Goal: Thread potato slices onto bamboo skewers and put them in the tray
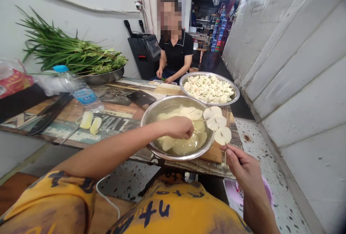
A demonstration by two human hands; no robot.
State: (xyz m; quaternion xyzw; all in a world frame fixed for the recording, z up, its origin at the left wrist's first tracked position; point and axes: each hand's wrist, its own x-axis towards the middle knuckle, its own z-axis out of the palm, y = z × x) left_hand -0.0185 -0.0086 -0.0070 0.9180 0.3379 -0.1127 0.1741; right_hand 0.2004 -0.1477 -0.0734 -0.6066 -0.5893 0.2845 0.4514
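Note:
My right hand point(240, 163) pinches the lower end of a thin skewer point(226, 145) to the right of a metal bowl point(144, 118). Threaded along it are round, pale potato slices point(223, 135), three of them visible. Over the bowl, my left hand point(180, 127) is closed, its fingers curled down toward the water. Whatever lies between those fingers is hidden. More potato slices point(169, 143) lie in the bowl's water. Another thin stick point(199, 120) runs sideways between my left hand and the threaded slices.
Behind the bowl stands a wide basin point(236, 95) of cauliflower pieces point(208, 88). Leafy greens point(72, 52) fill a pan at left, near a water bottle point(83, 91) and two pale vegetable pieces point(91, 122). A seated person point(175, 54) faces me across the table point(116, 133).

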